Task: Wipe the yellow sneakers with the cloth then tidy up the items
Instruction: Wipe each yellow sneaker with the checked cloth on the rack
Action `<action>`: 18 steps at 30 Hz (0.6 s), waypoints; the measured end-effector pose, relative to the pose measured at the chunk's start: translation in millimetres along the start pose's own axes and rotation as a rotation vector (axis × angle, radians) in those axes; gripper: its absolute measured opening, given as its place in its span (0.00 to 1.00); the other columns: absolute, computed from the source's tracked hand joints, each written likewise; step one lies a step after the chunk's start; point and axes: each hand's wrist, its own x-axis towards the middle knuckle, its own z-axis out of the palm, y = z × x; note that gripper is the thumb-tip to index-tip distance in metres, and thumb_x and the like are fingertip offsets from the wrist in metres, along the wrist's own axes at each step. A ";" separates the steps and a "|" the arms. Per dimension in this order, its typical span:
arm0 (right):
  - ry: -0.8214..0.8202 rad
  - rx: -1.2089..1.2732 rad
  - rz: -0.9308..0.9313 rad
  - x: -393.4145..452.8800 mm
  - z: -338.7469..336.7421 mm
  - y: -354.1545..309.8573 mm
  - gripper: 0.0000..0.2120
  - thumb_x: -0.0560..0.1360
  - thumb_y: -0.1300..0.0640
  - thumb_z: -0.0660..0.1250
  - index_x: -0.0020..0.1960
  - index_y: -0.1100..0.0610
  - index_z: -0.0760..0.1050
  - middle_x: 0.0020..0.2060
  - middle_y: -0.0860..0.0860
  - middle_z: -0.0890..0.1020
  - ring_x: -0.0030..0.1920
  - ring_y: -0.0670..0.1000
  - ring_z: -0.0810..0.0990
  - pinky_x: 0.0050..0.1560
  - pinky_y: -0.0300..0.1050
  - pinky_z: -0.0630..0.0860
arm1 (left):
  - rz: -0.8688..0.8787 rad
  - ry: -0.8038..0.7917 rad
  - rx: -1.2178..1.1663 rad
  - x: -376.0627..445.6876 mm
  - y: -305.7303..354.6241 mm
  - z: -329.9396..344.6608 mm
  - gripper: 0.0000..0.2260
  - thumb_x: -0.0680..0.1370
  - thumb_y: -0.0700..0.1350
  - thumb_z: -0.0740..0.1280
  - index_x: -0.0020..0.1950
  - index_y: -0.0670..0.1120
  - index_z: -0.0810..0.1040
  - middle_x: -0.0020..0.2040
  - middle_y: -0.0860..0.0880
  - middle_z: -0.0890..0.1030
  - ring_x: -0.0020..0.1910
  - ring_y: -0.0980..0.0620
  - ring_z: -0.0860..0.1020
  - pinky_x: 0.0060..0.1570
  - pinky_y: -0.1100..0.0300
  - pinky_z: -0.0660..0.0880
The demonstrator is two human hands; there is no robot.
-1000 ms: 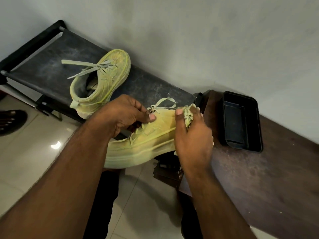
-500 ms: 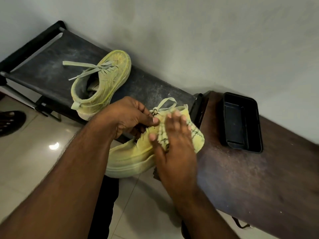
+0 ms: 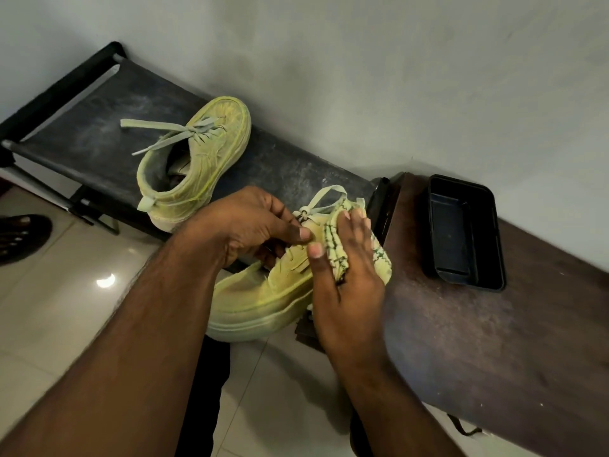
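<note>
At the centre of the frame the left hand (image 3: 250, 222) has its grip curled round the collar of a yellow sneaker (image 3: 263, 298), thumb and fingers pinching near the lace knot, and holds it in the air over the tiled floor (image 3: 59, 324), its pale sole facing the lower left. The right hand (image 3: 349, 278) lies on the sneaker's toe with fingers fairly straight, its thumb closing the grip on a yellow cloth with green lines (image 3: 336, 249) that it presses against the upper. The toe hangs just above the near left corner of the brown worktop (image 3: 478, 341), which runs from centre to the right edge along the wall. A black tray (image 3: 466, 232) sits at the worktop's far side, close to the wall, with bare wood between it and the hands. The second sneaker (image 3: 194, 166) stands on the dark rack (image 3: 82, 127) in the upper left, its heel at the rack's front edge and its laces trailing left. A sandalled foot (image 3: 23, 235) shows at the left edge.
</note>
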 end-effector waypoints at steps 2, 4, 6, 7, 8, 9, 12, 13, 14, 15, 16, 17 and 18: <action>0.055 0.114 0.115 14.2 -2.1 6.1 0.31 0.74 0.34 0.56 0.72 0.48 0.65 0.72 0.41 0.63 0.73 0.40 0.58 0.73 0.43 0.59 | 0.007 0.008 -0.004 0.0 0.5 2.1 0.10 0.65 0.38 0.77 0.43 0.36 0.81 0.33 0.43 0.80 0.28 0.51 0.76 0.30 0.58 0.75; 0.154 0.223 0.309 37.5 -9.3 11.2 0.30 0.72 0.31 0.57 0.64 0.49 0.75 0.62 0.45 0.78 0.65 0.46 0.74 0.63 0.51 0.73 | 0.013 0.003 0.003 -0.2 1.0 3.8 0.09 0.66 0.36 0.76 0.43 0.36 0.80 0.35 0.41 0.79 0.29 0.50 0.76 0.32 0.58 0.76; 0.208 0.301 0.430 54.2 -19.3 12.3 0.21 0.75 0.35 0.59 0.47 0.52 0.79 0.41 0.44 0.83 0.45 0.42 0.81 0.46 0.45 0.77 | 0.015 -0.003 0.017 -1.8 1.2 3.4 0.09 0.67 0.36 0.76 0.44 0.37 0.80 0.34 0.42 0.79 0.29 0.51 0.76 0.31 0.59 0.76; 0.212 0.329 0.449 55.9 -22.3 10.0 0.19 0.76 0.38 0.60 0.42 0.52 0.78 0.35 0.43 0.81 0.39 0.40 0.80 0.41 0.42 0.75 | 0.015 -0.006 0.023 -2.5 1.4 2.3 0.09 0.67 0.35 0.76 0.44 0.37 0.80 0.34 0.42 0.79 0.29 0.51 0.76 0.30 0.59 0.75; 0.189 0.344 0.453 52.6 -23.1 5.7 0.19 0.76 0.38 0.60 0.42 0.52 0.78 0.35 0.42 0.81 0.39 0.39 0.80 0.41 0.42 0.76 | 0.017 -0.007 0.028 -3.1 1.7 1.0 0.09 0.66 0.35 0.76 0.44 0.37 0.80 0.35 0.42 0.79 0.29 0.51 0.76 0.29 0.60 0.75; 0.151 0.349 0.451 43.5 -21.9 3.1 0.21 0.74 0.35 0.60 0.47 0.51 0.79 0.41 0.43 0.83 0.44 0.40 0.81 0.45 0.45 0.78 | 0.020 -0.006 0.036 -3.7 2.0 -0.1 0.10 0.66 0.34 0.77 0.45 0.37 0.80 0.36 0.42 0.79 0.31 0.50 0.76 0.29 0.61 0.76; 0.079 0.397 0.432 5.1 -10.8 -3.5 0.35 0.66 0.27 0.60 0.64 0.48 0.74 0.61 0.47 0.79 0.64 0.48 0.75 0.61 0.56 0.74 | 0.035 0.038 0.077 -2.7 2.3 -3.1 0.11 0.65 0.34 0.78 0.45 0.38 0.82 0.37 0.41 0.82 0.33 0.50 0.78 0.32 0.60 0.77; 0.089 0.405 0.434 3.4 -8.8 -3.3 0.35 0.66 0.27 0.61 0.65 0.48 0.74 0.62 0.47 0.78 0.65 0.48 0.74 0.62 0.56 0.74 | 0.040 0.054 0.082 -1.9 2.6 -3.5 0.11 0.65 0.34 0.78 0.45 0.38 0.83 0.37 0.42 0.82 0.32 0.50 0.78 0.32 0.60 0.77; 0.105 0.402 0.432 9.2 -9.0 -1.6 0.32 0.68 0.28 0.60 0.63 0.48 0.75 0.60 0.47 0.79 0.63 0.47 0.76 0.61 0.56 0.75 | 0.047 0.064 0.082 -1.2 2.9 -3.3 0.10 0.64 0.34 0.78 0.44 0.38 0.83 0.37 0.42 0.83 0.31 0.51 0.78 0.33 0.60 0.77; 0.119 0.388 0.420 20.0 -11.8 -2.8 0.27 0.71 0.31 0.60 0.59 0.49 0.77 0.54 0.46 0.82 0.58 0.46 0.79 0.57 0.54 0.77 | 0.053 0.071 0.077 -1.2 2.9 -2.5 0.10 0.64 0.33 0.78 0.44 0.38 0.83 0.36 0.42 0.83 0.31 0.51 0.79 0.33 0.60 0.76; 0.151 0.370 0.412 32.9 -15.1 -3.1 0.21 0.74 0.35 0.60 0.52 0.50 0.79 0.46 0.45 0.83 0.50 0.44 0.81 0.51 0.50 0.79 | 0.060 0.079 0.073 -1.2 2.4 -1.9 0.10 0.64 0.33 0.78 0.43 0.38 0.83 0.36 0.42 0.83 0.30 0.52 0.79 0.32 0.61 0.76; 0.200 0.352 0.409 45.1 -18.2 -3.3 0.17 0.76 0.38 0.59 0.45 0.50 0.78 0.38 0.44 0.82 0.42 0.42 0.81 0.44 0.47 0.78 | 0.066 0.085 0.072 -1.8 2.4 -0.9 0.10 0.64 0.33 0.78 0.43 0.38 0.83 0.35 0.42 0.83 0.29 0.52 0.79 0.31 0.61 0.76; 0.247 0.338 0.412 55.1 -19.4 0.3 0.16 0.77 0.41 0.59 0.41 0.50 0.76 0.34 0.43 0.80 0.38 0.41 0.79 0.40 0.45 0.76 | 0.067 0.094 0.068 -2.3 2.1 -0.4 0.10 0.64 0.33 0.78 0.43 0.38 0.83 0.35 0.42 0.83 0.29 0.52 0.79 0.31 0.61 0.77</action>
